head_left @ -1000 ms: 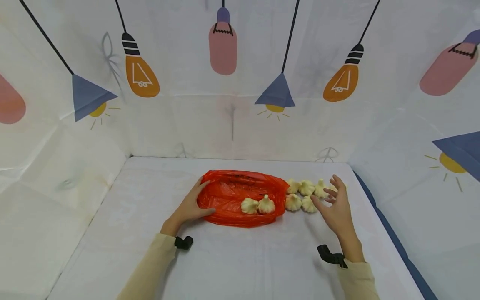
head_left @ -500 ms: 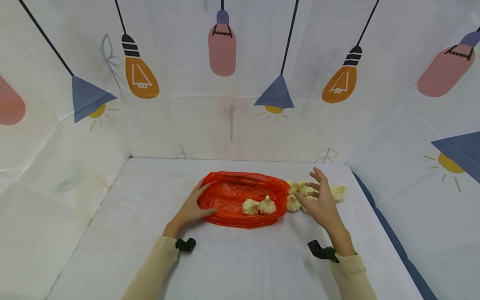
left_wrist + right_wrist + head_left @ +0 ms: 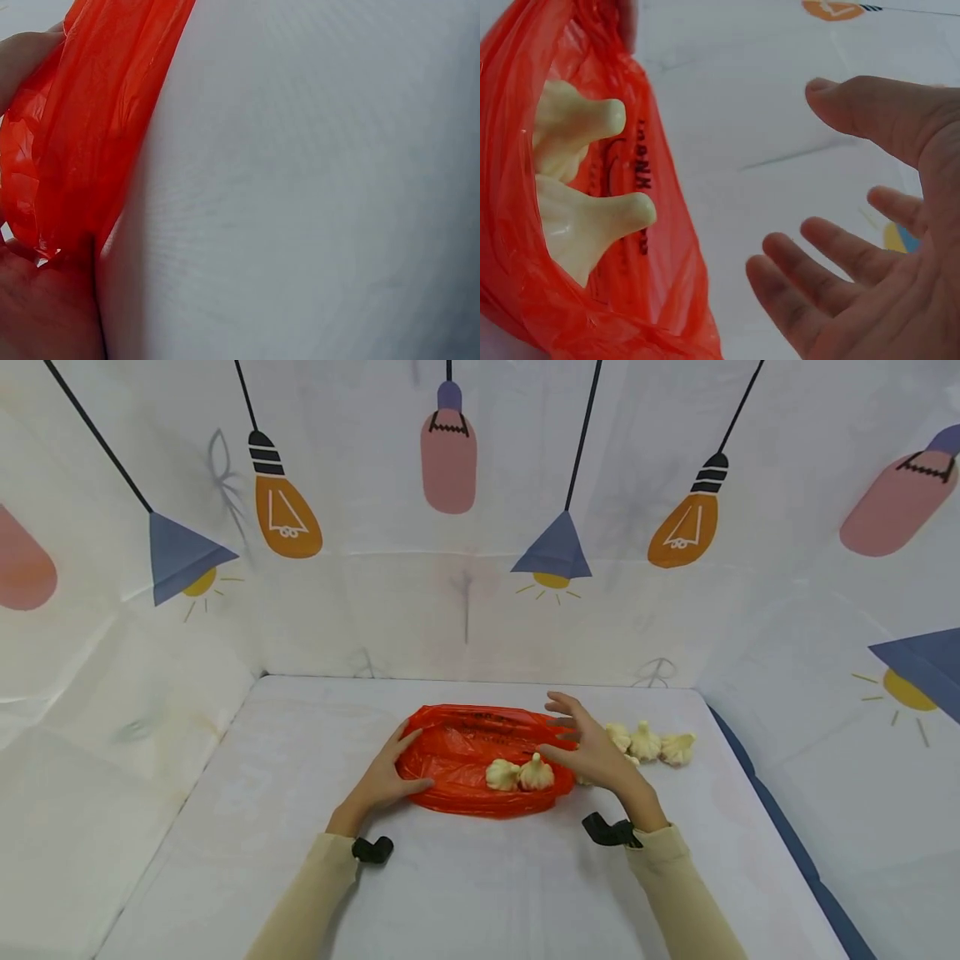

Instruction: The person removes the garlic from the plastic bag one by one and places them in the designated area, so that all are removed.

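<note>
A red plastic bag (image 3: 453, 767) lies spread with its mouth facing up on the white table. Two garlic bulbs, a left one (image 3: 502, 775) and a right one (image 3: 537, 773), sit inside it; the right wrist view shows their stems (image 3: 634, 213) pointing out of the bag. My left hand (image 3: 380, 778) grips the bag's left end, thumb at the near rim and fingers at the far rim. Above the bag's right end, my right hand (image 3: 600, 758) hovers with fingers spread and nothing between them, partly covering the garlic behind it.
More garlic bulbs (image 3: 645, 743) stand in rows on the table to the right of the bag, some hidden by the right hand and forearm. White sheeting (image 3: 360, 610) printed with lamps rises behind the table (image 3: 465, 885) and along both sides.
My right hand has moved left from the garlic rows to over the bag's right end, fingers spread throughout. The left hand, the bag and the two bulbs in it have stayed in place.
</note>
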A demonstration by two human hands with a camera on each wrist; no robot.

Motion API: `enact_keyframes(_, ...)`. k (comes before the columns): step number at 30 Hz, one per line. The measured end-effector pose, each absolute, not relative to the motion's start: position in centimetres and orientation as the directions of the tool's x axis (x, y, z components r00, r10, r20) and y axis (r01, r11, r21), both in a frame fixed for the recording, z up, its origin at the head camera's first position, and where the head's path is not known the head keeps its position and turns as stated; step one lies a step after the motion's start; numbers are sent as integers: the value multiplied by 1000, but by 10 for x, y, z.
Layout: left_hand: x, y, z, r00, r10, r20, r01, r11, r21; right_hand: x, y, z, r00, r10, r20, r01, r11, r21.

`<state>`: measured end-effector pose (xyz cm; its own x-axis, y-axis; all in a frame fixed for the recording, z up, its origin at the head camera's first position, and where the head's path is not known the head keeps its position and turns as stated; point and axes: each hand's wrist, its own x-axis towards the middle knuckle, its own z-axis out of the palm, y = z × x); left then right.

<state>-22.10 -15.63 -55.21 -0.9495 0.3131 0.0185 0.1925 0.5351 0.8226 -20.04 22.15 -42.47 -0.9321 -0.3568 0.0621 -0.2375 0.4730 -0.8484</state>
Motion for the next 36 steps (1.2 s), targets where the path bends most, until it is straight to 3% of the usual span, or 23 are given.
enact_keyframes(12,-220,-159,-548,-949,314,-10,162,518,840,-223,208,-434,-818,-570,-81,-324,573,-753)
enact_keyframes(24,-220,-160,-550,-947,321,6,166,472,866,-232,194,-452,-731,-627,-268,-210,580,-787)
enact_keyframes(36,-222,-158,-550,-947,322,-13,156,492,856,-236,181,-470,-740,-609,-287,-238,635,-735)
